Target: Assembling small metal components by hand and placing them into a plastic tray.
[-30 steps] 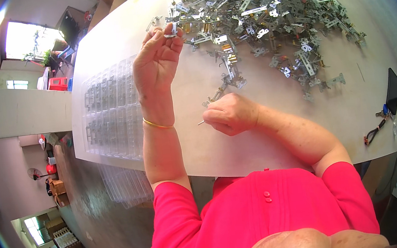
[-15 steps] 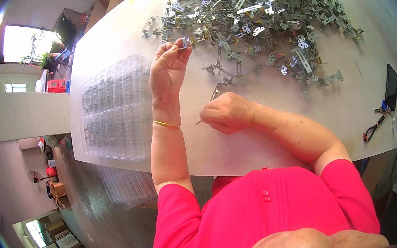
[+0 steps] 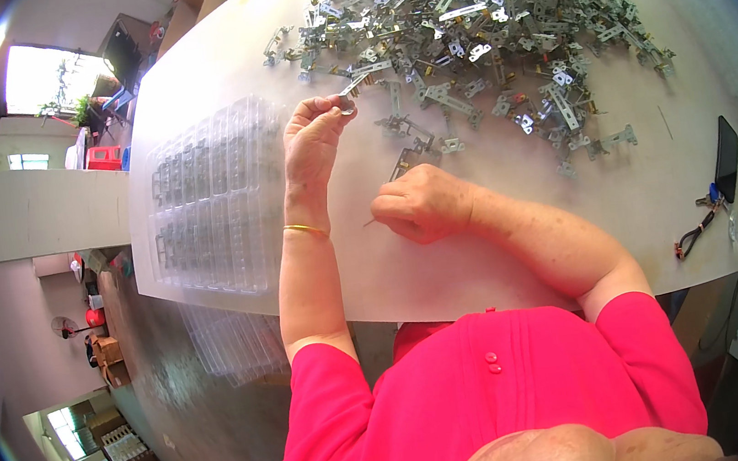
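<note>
My left hand (image 3: pixel 310 141) is raised over the table, pinching a small shiny metal bracket (image 3: pixel 347 100) between thumb and fingertips, close to the near-left edge of the metal pile. Closer to me, my right hand (image 3: pixel 426 205) is curled in a fist, palm down. A thin rod end (image 3: pixel 369 223) pokes out of its left side, and a dark rectangular metal bracket (image 3: pixel 411 160) shows just beyond its knuckles. Whether the rod and that bracket are one piece is hidden by the fingers. Loose metal parts (image 3: pixel 445 101) lie a little farther off.
A big heap of metal brackets (image 3: pixel 490 13) covers the far part of the white table (image 3: pixel 519 253). Clear plastic compartment trays (image 3: pixel 209 204), with parts inside, are on the left. At the right lie a black phone (image 3: pixel 727 159) and keys on a cord (image 3: pixel 696 232).
My left hand has come slightly towards me, and the metal bracket in its fingertips has turned. My right hand has barely moved; loose parts beyond it have shifted a little.
</note>
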### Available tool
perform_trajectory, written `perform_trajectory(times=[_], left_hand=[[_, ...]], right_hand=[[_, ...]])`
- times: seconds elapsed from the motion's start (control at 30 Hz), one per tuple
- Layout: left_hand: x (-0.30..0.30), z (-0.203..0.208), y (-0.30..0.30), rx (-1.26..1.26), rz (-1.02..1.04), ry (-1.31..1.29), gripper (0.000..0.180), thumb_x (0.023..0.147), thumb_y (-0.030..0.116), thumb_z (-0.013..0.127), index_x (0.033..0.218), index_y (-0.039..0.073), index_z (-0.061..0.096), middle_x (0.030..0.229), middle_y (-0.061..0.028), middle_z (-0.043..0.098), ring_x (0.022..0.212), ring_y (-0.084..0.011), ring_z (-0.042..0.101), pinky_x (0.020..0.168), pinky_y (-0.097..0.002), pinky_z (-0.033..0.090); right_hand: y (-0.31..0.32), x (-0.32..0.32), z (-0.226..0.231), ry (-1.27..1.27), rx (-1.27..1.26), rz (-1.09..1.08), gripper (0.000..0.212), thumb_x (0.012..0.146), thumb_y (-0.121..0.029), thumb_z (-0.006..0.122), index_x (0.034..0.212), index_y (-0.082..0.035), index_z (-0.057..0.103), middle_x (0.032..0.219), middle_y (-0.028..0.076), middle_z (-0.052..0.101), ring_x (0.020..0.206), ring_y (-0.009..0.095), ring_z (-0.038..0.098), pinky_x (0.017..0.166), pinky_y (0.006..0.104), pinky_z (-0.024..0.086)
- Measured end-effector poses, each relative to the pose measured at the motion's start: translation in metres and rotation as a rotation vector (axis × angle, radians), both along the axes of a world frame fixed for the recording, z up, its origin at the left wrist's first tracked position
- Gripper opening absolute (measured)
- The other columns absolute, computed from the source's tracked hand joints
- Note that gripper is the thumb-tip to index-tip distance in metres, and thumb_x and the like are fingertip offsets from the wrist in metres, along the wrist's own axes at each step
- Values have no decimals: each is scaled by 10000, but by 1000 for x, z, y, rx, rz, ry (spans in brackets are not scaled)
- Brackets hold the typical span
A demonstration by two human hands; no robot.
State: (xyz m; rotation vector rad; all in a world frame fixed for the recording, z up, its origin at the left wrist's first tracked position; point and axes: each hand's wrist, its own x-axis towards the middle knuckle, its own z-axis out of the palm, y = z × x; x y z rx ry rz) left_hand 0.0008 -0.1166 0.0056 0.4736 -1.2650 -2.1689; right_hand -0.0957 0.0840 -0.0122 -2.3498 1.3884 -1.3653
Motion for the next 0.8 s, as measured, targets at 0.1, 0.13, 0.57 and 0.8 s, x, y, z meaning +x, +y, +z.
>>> perform_trajectory(times=[0.1, 0.13, 0.57, 0.8], left_hand=[[3, -9, 1, -41, 58, -114, 155, 883, -104, 589, 983, 15, 599, 1043, -154, 682, 979, -266, 678, 941, -394, 540], [4, -11, 1, -59, 67, -127, 142, 888, -87, 592, 992, 9, 599, 1043, -163, 680, 972, -256, 683, 920, -367, 549], [-16, 8, 46, -1113, 392, -734, 182, 880, 191, 684, 892, 9, 670, 870, -154, 650, 832, -288, 637, 779, -378, 504], [-44, 10, 52, -1046, 174, -1075, 369, 842, 370, 702, 817, 2, 692, 897, -191, 710, 873, -324, 681, 810, -403, 517]], right_hand=[[0, 0, -1, -15, -6, 9, 120, 793, -82, 660, 792, -78, 540, 703, 80, 550, 577, 287, 605, 508, 390, 495], [1, 0, 0, -11, -7, 13, 123, 795, -84, 660, 790, -78, 538, 703, 80, 550, 580, 287, 605, 509, 391, 496], [12, 25, -10, 55, -23, 172, 126, 783, -106, 647, 792, -89, 522, 701, 77, 536, 591, 284, 587, 521, 411, 478], [34, 43, -8, 105, 62, 176, 114, 801, -125, 630, 791, -89, 523, 718, 86, 558, 613, 303, 596, 537, 425, 486]])
